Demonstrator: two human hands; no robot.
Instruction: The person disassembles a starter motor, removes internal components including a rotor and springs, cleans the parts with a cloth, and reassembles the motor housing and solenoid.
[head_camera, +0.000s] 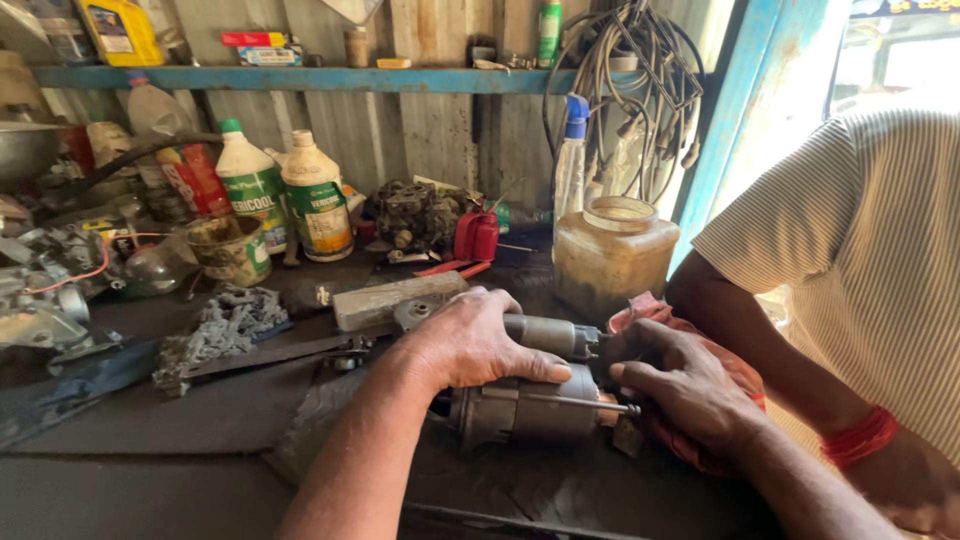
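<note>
— What have you got under your hands?

— A grey cylindrical metal starter motor (530, 405), lying on its side on the dark, grimy tabletop (200, 420). My left hand (470, 340) is clamped over the top of it, thumb pressed along the body, so the upper part of the housing is hidden under my palm.

— And the right?

— My right hand (685, 385) is curled around the motor's end, gripping a crumpled red rag (650, 312) against it. A thin metal rod (585, 402) runs along the motor's side to my fingertips. The end of the motor itself I can't make out; my fingers and the rag cover it.

— Who's beside you?

— A person in a striped shirt (880, 250), cut off at the frame's right edge, with a red band (858, 438) on the wrist. That hand is out of view.

— Anything behind?

— A cloudy plastic jar (612, 255) just beyond the rag, two white bottles with green labels (285, 195), and a greasy chain (225, 325) to the left. The clutter at far left is too jumbled to tell.
</note>
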